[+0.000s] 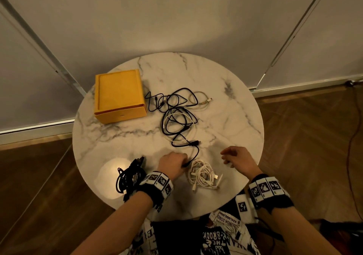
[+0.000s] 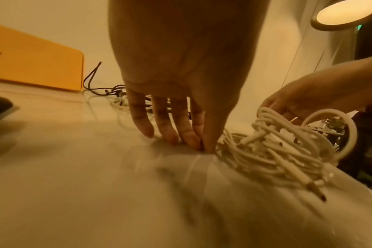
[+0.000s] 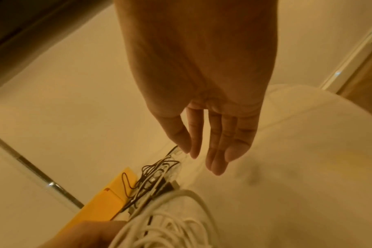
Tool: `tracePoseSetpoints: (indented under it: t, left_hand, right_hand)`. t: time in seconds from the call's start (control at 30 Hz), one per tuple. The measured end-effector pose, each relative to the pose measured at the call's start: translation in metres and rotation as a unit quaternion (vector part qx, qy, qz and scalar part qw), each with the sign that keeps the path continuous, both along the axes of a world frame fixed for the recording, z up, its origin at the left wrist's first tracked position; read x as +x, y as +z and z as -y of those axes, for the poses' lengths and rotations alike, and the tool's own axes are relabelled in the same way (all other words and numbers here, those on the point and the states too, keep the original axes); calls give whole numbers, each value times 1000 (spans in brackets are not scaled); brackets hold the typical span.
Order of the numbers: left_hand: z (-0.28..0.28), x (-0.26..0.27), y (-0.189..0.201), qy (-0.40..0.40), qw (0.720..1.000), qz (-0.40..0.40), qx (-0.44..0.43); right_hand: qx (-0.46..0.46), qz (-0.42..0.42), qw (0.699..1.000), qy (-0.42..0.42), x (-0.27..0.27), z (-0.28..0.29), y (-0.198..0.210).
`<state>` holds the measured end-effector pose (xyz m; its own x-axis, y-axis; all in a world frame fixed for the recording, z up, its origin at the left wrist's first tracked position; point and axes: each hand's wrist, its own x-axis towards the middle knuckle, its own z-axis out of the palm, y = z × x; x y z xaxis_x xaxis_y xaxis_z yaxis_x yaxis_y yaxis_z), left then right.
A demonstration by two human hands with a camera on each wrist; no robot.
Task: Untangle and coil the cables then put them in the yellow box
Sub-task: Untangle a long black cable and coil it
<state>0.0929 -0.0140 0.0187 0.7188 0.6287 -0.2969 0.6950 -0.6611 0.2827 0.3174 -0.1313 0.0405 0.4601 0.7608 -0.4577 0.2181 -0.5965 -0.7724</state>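
1. Left hand lowered to the marble table, fingers pointing down, tips meeting the tabletop.
2. Thumb and forefinger pressed together, pinching the near end of a black cable; remaining fingers slightly spread beside them.
3. From that pinch, running away across the table into the tangled cables, a loose mix of black and white loops well beyond the fingertips.
4. Just right of the left fingertips, touching or nearly so: a coiled white bundle, several plugs sticking out toward the near edge.
5. Behind the left wrist, on its outer side: a coiled black bundle, lying next to a bright lamp reflection.
6. Right hand raised above the table, holding nothing; fingers extended and relaxed, close together, thumb a little apart.
7. White bundle below and to the inside of the right fingers, not touched by them.
8. Yellow box far beyond the left fingertips, toward the table's back left; lid closed, a black loop from the tangle lying just beside its right wall.
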Motion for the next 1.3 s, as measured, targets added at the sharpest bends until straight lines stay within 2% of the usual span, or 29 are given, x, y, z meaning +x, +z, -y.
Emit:
tracePoseSetpoints:
  t: [0.07,0.13,0.17,0.23,0.33,0.47,0.53,0.6,0.8,0.83,0.87,0.97,1.0,1.1,1.2,1.23,1.3]
  left_hand:
    - [-12,2,8,19,999,-8,-38]
    - [-27,2,24,72,989,49,-119]
    - [-34,1,34,103,972,105,-183]
    - [-43,3,63,143,917,214,-305]
    - [-51,7,114,158,845,323,-397]
    - [-58,6,180,99,798,424,-416]
    - [-62,2,210,83,782,464,-408]
    - [-69,-6,235,65,765,503,-397]
    - [-80,-43,279,20,710,600,-369]
    - [-82,-49,281,19,715,597,-363]
    - [-84,-55,280,25,732,587,-345]
    - [-93,-65,264,108,819,503,-252]
    - [-95,-66,256,141,837,475,-232]
    - [-96,-65,237,196,857,413,-239]
    - [-97,-63,227,199,866,393,-237]
    - [-98,-63,226,199,867,394,-231]
    - [-101,-62,225,208,862,404,-226]
  right_hand:
    - [21,-4,1000,15,-4,-9,10]
    - [51,-3,998,22,-7,-18,20]
    - [66,0,997,30,-9,-23,26]
    - [95,7,994,59,-15,-36,39]
    - [133,13,986,98,-25,-63,57]
    - [192,24,971,139,-39,-112,88]
    - [208,64,958,184,-46,-137,105]
    - [202,110,949,216,-50,-157,113]
    - [158,141,947,241,-29,-176,115]
    - [163,138,947,241,-25,-179,121]
    - [172,143,945,239,-22,-181,131]
    - [216,171,936,221,-16,-191,171]
    - [233,178,931,218,-15,-195,187]
    - [303,209,913,177,-8,-208,234]
    - [406,194,887,102,-6,-217,266]
    - [395,204,888,120,-10,-219,269]
    - [303,254,894,213,-17,-219,270]
